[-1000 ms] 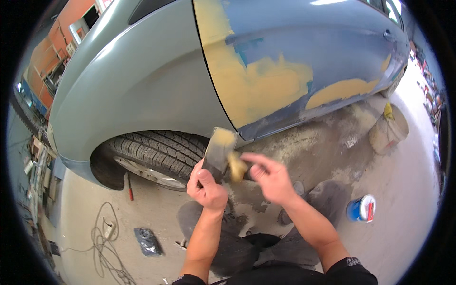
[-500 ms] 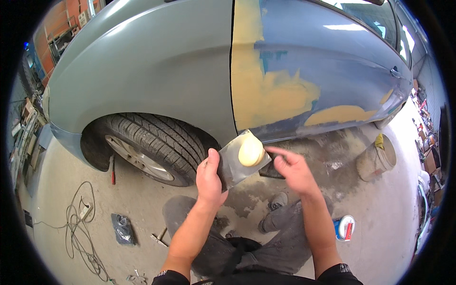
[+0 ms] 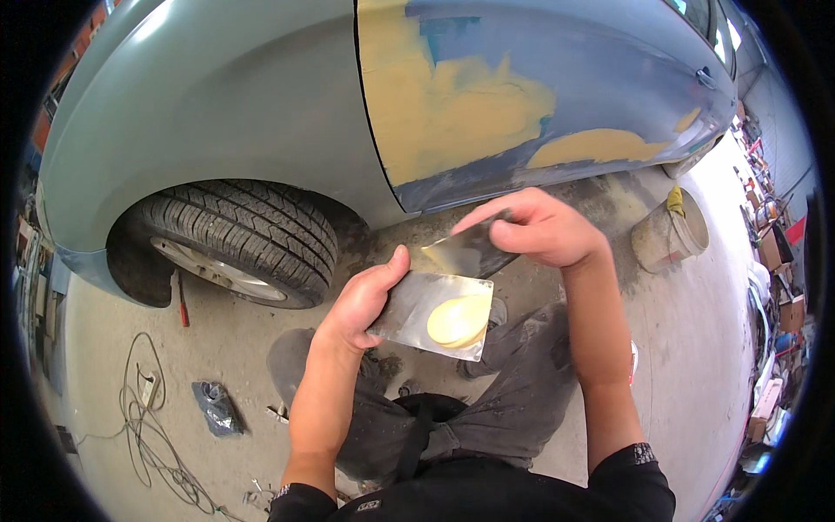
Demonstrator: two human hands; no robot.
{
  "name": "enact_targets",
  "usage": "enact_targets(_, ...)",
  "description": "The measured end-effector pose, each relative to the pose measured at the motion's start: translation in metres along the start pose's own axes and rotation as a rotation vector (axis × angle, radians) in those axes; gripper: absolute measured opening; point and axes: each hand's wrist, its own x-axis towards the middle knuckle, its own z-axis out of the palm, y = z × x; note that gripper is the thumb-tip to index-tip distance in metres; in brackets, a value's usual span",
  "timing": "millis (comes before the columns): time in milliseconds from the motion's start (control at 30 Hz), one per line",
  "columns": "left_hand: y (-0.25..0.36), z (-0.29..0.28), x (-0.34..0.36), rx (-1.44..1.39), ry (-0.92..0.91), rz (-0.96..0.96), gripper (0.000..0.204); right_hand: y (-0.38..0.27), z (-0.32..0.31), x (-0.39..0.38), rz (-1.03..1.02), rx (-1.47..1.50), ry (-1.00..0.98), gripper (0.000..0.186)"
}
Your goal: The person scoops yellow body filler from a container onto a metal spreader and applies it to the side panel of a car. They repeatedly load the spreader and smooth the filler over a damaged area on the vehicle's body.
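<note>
My left hand (image 3: 361,300) grips a flat metal spreader plate (image 3: 402,309) by its left end. A smooth, rounded dollop of pale yellow putty (image 3: 457,322) lies on the plate's right part. Pinched between thumb and fingers of my right hand (image 3: 557,233) is a second metal spreader (image 3: 480,250), held just above and apart from the plate. Some yellow putty shows along its left edge. Beyond both hands stands the car's blue-grey door (image 3: 617,96), with broad yellow filler patches (image 3: 461,104) over its front and lower parts.
Left of the door are the grey-green fender (image 3: 243,96) and a tyre (image 3: 252,235). A dirty bucket (image 3: 665,239) with a yellow cloth stands at right. On the floor lie a tangled cord (image 3: 143,426), a dark plastic-wrapped bundle (image 3: 217,409) and a red-handled tool (image 3: 183,304). Clutter lines the right wall.
My right hand has risen, bringing its spreader above the plate. The left-hand plate has turned clockwise and dropped lower. The view has shifted, so the car sits further left and higher.
</note>
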Motion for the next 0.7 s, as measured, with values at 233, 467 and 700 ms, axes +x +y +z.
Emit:
enact_targets(233, 0.004, 0.005, 0.001, -0.123, 0.021, 0.259, 0.057, 0.000, -0.005, -0.019, -0.403, 0.317, 0.287, 0.038)
enact_targets(467, -0.014, 0.027, 0.009, -0.078, 0.274, 0.820, 0.044, 0.040, 0.064, 0.003, -0.627, 0.775, 0.534, 0.041)
enact_targets(700, -0.006, 0.019, -0.002, -0.035, 0.271, 0.843, 0.054, 0.055, 0.067, 0.004, -0.372, 0.083, 0.551, 0.035)
